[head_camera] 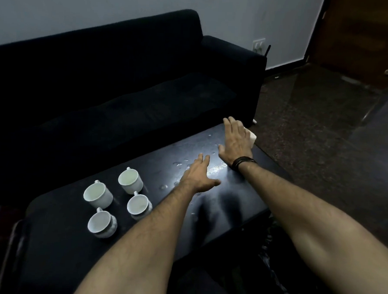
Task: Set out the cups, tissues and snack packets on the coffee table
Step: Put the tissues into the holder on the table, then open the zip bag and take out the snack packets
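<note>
4 white cups (118, 201) stand upright in a tight cluster at the table's left end, grouped there, I judge, to leave the middle and right free for what comes next. A small white block, probably the tissues (253, 137), sits at the far right edge of the table (66, 241), mostly hidden under the right hand (235, 141). That hand lies flat over it, fingers spread; whether it grips the block I cannot tell. It looks like a reach to place or nudge it. The left hand (198, 175) hovers empty and spread above the table's middle, palm down, near the right wrist with its dark band (241, 162). No snack packets show.

The tabletop is dark, glossy and dotted with water droplets (178, 164) around the hands. Behind it runs a dark sofa (113, 79) against a pale wall (106, 7); speckled floor (313, 121) and a wooden door (362, 38) lie right.
</note>
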Demonstrator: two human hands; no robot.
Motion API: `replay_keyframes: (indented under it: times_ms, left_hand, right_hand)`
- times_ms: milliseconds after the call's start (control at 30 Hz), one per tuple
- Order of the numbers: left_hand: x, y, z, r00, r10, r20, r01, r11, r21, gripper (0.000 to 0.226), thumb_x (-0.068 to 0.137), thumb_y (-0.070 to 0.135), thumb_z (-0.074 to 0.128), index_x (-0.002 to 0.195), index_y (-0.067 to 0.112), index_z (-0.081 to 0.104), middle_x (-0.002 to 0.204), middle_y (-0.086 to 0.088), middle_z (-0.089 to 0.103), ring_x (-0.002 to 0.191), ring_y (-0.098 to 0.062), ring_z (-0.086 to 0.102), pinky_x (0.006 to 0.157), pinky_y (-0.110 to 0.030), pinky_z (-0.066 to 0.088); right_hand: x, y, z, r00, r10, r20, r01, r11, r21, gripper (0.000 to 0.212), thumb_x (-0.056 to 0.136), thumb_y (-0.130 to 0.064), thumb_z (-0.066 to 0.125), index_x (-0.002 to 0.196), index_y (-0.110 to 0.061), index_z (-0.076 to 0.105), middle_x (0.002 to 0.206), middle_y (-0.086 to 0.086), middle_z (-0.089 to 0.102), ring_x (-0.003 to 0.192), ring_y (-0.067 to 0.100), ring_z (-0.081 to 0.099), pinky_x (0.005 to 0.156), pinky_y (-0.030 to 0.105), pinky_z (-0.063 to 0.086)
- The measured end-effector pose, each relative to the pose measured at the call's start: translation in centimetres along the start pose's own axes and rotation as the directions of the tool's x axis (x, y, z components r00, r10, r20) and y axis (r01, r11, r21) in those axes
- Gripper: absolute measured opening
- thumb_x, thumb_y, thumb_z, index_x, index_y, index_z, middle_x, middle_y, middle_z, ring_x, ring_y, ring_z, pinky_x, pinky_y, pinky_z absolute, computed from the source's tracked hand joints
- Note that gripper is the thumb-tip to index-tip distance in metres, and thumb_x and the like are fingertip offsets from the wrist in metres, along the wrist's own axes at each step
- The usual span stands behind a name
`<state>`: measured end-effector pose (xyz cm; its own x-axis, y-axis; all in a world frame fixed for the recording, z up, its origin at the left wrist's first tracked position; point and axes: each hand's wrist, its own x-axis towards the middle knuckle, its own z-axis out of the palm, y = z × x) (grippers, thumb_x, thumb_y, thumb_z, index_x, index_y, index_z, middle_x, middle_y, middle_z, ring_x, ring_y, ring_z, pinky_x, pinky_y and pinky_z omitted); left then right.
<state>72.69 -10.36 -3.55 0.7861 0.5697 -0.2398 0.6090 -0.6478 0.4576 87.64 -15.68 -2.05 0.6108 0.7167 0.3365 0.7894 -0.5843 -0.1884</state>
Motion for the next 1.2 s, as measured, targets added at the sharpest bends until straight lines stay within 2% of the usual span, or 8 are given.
replay_keyframes:
  times_ms: [133,267,400,600,733,900,1100,1200]
  left_hand:
    - [-3.2,-3.2,-2.2,0.995,-0.076,-0.07,0.081,0.995,0.063,0.1,0.083,0.051,0.065,0.156,0.022,0.004,0.165,-0.001,-0.005,0.152,-0.02,0.003,0.121,-0.045,0.019]
    - [-8.4,-8.7,-5.4,0.96,-0.22,-0.174,0.231,0.972,0.047,0.096,0.087,0.046,0.063,0.156,0.017,0.005,0.165,-0.007,-0.001,0.152,-0.022,0.004,0.122,-0.039,0.015]
    - [-14.3,-14.8,-8.1,0.912,-0.332,-0.24,0.352,0.935,0.046,0.096,0.082,0.045,0.067,0.154,0.012,0.012,0.162,-0.013,0.012,0.149,-0.026,0.015,0.119,-0.039,0.023]
    - [-24.1,-24.2,-13.0,0.809,-0.504,-0.302,0.527,0.85,-0.008,0.1,0.084,0.049,0.064,0.156,0.014,0.005,0.164,-0.013,0.002,0.151,-0.028,0.006,0.12,-0.04,0.015]
    - [-30.8,-30.4,-15.0,0.722,-0.597,-0.349,0.624,0.78,-0.044,0.099,0.085,0.049,0.063,0.156,0.012,0.005,0.164,-0.014,0.005,0.151,-0.027,0.008,0.121,-0.04,0.017]
    - [-37.1,-36.8,-14.7,0.6,-0.671,-0.435,0.686,0.712,-0.152,0.085,0.085,0.048,0.061,0.151,0.011,0.022,0.157,-0.017,0.025,0.144,-0.031,0.026,0.114,-0.042,0.031]
    - [-39.5,-43.6,-13.6,0.513,-0.778,-0.363,0.748,0.612,-0.256,0.081,0.094,0.054,0.046,0.155,0.015,0.011,0.164,-0.012,0.008,0.149,-0.03,0.016,0.117,-0.042,0.021]
    - [-39.0,-45.9,-12.9,0.508,-0.81,-0.291,0.764,0.581,-0.282,0.08,0.094,0.058,0.039,0.156,0.017,0.008,0.164,-0.014,0.002,0.15,-0.033,0.01,0.118,-0.047,0.017]
  right_hand:
    - [-1.5,-5.5,-0.1,0.959,-0.204,0.194,0.19,0.978,0.091,0.079,0.086,-0.033,0.061,0.151,-0.014,0.021,0.157,0.006,0.024,0.144,0.027,0.021,0.115,0.046,0.02]
    - [-3.6,-13.2,-0.2,0.878,-0.366,0.307,0.323,0.928,0.183,0.073,0.09,-0.031,0.057,0.151,-0.015,0.021,0.158,0.005,0.023,0.146,0.025,0.019,0.116,0.044,0.017]
    - [-6.1,-21.8,-0.1,0.779,-0.515,0.357,0.449,0.856,0.256,0.073,0.089,-0.029,0.057,0.151,-0.017,0.021,0.158,0.005,0.023,0.146,0.026,0.02,0.116,0.044,0.018]
    - [-10.5,-34.7,-0.6,0.659,-0.653,0.373,0.545,0.756,0.362,0.076,0.089,-0.03,0.059,0.152,-0.016,0.019,0.158,0.007,0.025,0.145,0.026,0.022,0.114,0.044,0.022]
    - [-13.9,-42.3,-0.6,0.572,-0.716,0.4,0.583,0.698,0.416,0.071,0.09,-0.034,0.058,0.15,-0.018,0.023,0.156,0.007,0.029,0.143,0.028,0.026,0.112,0.048,0.025]
    - [-17.0,-49.8,0.4,0.51,-0.757,0.41,0.58,0.654,0.486,0.066,0.089,-0.038,0.06,0.145,-0.018,0.033,0.15,0.008,0.037,0.138,0.031,0.035,0.109,0.048,0.033]
    - [-18.1,-56.5,2.6,0.54,-0.726,0.426,0.453,0.677,0.58,0.058,0.083,-0.037,0.066,0.133,-0.015,0.044,0.131,0.012,0.05,0.121,0.032,0.047,0.1,0.046,0.043]
    - [-17.8,-59.6,3.9,0.578,-0.694,0.429,0.364,0.69,0.626,0.068,0.085,-0.036,0.067,0.14,-0.009,0.039,0.138,0.015,0.047,0.126,0.033,0.046,0.103,0.04,0.041]
